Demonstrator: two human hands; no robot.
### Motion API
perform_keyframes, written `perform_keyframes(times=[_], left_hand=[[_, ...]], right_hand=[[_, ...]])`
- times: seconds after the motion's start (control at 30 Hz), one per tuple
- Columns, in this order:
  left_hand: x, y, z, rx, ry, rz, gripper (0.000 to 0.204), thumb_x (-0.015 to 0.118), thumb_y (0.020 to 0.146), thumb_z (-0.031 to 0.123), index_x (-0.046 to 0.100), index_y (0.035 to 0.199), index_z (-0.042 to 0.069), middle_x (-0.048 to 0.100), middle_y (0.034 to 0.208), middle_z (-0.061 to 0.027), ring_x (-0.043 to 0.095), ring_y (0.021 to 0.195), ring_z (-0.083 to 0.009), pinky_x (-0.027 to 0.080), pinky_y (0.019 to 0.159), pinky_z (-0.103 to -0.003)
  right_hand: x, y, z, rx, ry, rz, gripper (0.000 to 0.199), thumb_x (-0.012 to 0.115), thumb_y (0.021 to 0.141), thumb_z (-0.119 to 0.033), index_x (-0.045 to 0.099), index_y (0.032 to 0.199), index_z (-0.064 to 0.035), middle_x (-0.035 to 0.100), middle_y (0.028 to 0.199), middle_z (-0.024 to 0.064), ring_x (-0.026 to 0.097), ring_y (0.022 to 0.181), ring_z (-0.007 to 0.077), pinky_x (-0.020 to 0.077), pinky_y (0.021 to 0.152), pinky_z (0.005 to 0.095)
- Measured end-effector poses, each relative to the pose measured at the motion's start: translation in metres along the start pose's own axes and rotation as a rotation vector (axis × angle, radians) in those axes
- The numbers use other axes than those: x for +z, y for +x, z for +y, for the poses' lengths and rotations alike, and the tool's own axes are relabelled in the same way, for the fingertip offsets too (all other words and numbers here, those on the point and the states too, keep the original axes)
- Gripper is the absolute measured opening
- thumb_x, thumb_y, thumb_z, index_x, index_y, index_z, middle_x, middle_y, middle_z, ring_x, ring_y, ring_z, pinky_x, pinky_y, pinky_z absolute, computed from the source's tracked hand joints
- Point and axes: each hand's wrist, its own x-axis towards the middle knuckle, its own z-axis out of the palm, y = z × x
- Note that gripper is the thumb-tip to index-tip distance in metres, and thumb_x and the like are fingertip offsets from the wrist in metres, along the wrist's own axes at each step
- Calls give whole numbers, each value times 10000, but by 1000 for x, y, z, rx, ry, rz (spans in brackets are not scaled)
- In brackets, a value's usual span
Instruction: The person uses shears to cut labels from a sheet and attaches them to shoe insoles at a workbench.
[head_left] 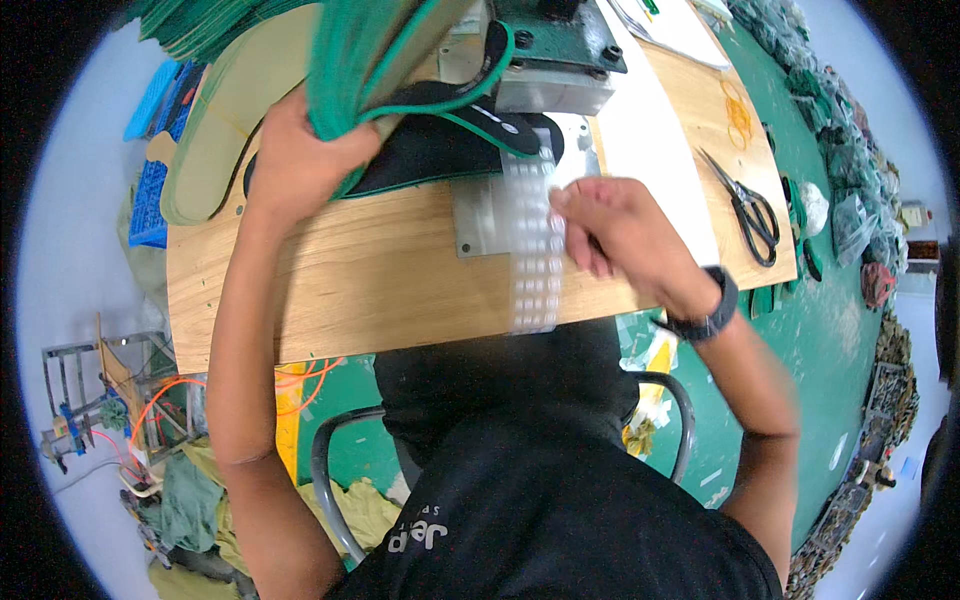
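My left hand (305, 155) is closed around a thick stack of green-edged insoles (350, 70), with one black-topped insole (500, 75) fanning out from it to the right. Below that, more black insoles (420, 160) lie on the table and partly over a metal plate (480, 225). A translucent strip of small round labels (535, 250) runs from the insoles toward the table's near edge. My right hand (625, 230), blurred by motion, is at the strip's right side with fingers curled and thumb pressed in. Whatever the fingertips pinch is too small to make out.
A green metal press (560, 60) stands at the back middle. Black-handled scissors (745, 210) and yellow rubber bands (738, 115) lie on the right of the wooden table (400, 270). A large beige insole-shaped piece (235, 100) and blue crates (150, 195) are on the left.
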Motion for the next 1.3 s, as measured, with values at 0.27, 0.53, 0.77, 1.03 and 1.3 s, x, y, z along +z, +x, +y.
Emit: perform_keyframes(times=[0.27, 0.53, 0.77, 1.03, 1.3], left_hand=[[-6, -1, -8, 12, -86, 169, 118, 682, 729, 101, 623, 767, 7, 603, 674, 2, 520, 604, -63, 444, 580, -244], [-5, -2, -11, 44, -105, 145, 119, 675, 723, 105, 624, 755, 3, 603, 671, -2, 518, 597, -72, 448, 581, -256], [-5, 0, -12, 49, -58, 120, 136, 683, 724, 118, 624, 747, -2, 608, 669, -7, 522, 594, -76, 453, 584, -257], [-4, -1, -14, 35, 21, 138, 204, 707, 714, 167, 634, 780, -11, 626, 687, -23, 535, 611, -83, 466, 607, -265], [4, -8, -10, 90, 191, 27, 443, 713, 674, 243, 616, 1049, 28, 657, 848, -137, 615, 747, -213, 489, 741, -322]], right_hand=[[-11, 36, 0, 31, -51, 26, 323, 558, 933, -207, 574, 646, -61, 509, 464, 10, 385, 332, 40, 254, 318, 193], [-9, 36, 0, 48, -103, 14, 258, 575, 896, -202, 588, 695, -41, 528, 495, 23, 414, 357, 70, 271, 338, 213], [-8, 37, 0, 34, -113, 21, 271, 572, 896, -198, 580, 677, -38, 527, 494, 24, 415, 358, 70, 278, 337, 210], [-7, 37, -1, 56, -124, 34, 286, 569, 896, -206, 576, 665, -37, 531, 491, 28, 436, 360, 77, 296, 337, 209], [-6, 34, -3, 48, -158, 18, 309, 559, 898, -220, 580, 648, -39, 530, 489, 30, 462, 368, 86, 327, 346, 219]])
